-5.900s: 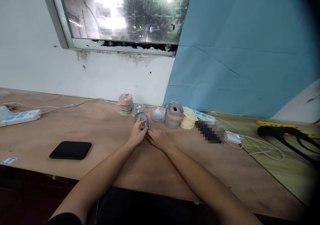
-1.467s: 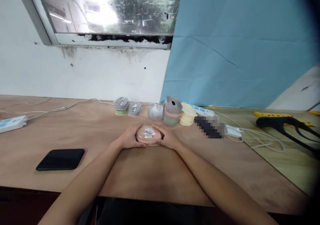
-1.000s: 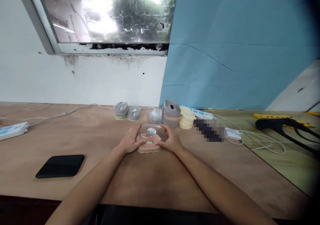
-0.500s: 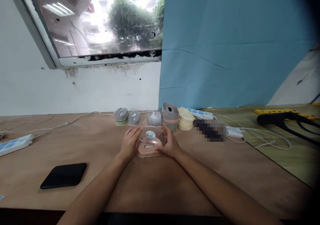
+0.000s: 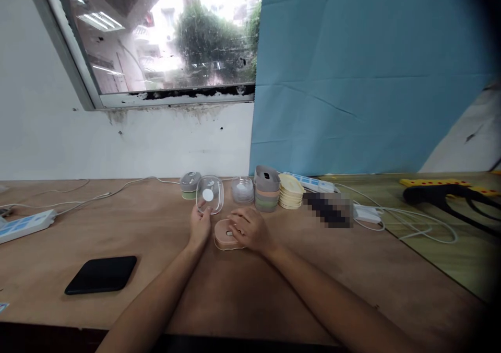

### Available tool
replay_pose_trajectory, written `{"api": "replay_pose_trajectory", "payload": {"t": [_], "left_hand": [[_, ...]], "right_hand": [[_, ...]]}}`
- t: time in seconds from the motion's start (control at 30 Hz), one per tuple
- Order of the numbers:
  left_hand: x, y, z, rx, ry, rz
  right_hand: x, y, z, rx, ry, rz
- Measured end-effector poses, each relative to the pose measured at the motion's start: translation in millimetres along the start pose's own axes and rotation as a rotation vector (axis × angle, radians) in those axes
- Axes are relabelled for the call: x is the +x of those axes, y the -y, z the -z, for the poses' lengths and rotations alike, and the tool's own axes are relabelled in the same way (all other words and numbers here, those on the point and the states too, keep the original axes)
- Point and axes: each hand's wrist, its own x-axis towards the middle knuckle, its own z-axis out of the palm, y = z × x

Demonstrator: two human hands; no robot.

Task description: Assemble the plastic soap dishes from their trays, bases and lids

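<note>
My left hand [image 5: 201, 227] is closed on a clear plastic lid [image 5: 213, 186] with a round white sticker, held up on edge above the table. My right hand [image 5: 250, 229] rests over a low pink box [image 5: 224, 230] on the table, its fingers curled across the top and right side. The hand hides the box's right half; a small pale piece shows in its slot. Behind the lid, partly covered by it, stands a grey-lidded box with a green base [image 5: 189, 192].
Along the back are clear lids [image 5: 242, 190], a stack of grey, pink and green frames [image 5: 266, 188] and a pile of cream pieces [image 5: 290, 190]. A black phone-like slab [image 5: 100, 274] lies left. Power strips [image 5: 27, 226] and white cables run along both sides.
The clear lid has come off the pink box and moved left and up in my left hand. My right hand has shifted from the lid onto the box.
</note>
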Motion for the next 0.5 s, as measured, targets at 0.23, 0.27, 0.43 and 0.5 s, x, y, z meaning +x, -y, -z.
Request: {"api": "replay_pose_trajectory", "payload": {"t": [0.23, 0.27, 0.43, 0.5], "left_hand": [[-17.8, -17.4, -12.9, -0.341, 0.091, -0.014], [-18.4, -18.3, -13.0, -0.38, 0.119, -0.015], [-20.2, -19.1, -10.5, -0.401, 0.229, -0.053], [-22.7, -19.5, -8.1, -0.283, 0.273, -0.071]], "right_hand": [[23.0, 27.3, -6.7, 0.01, 0.113, -0.161], [23.3, 26.2, -7.4, 0.033, 0.099, -0.178], [22.1, 10.4, -12.1, 0.209, 0.019, -0.285], [25.3, -1.9, -12.4, 0.224, -0.024, -0.325]]}}
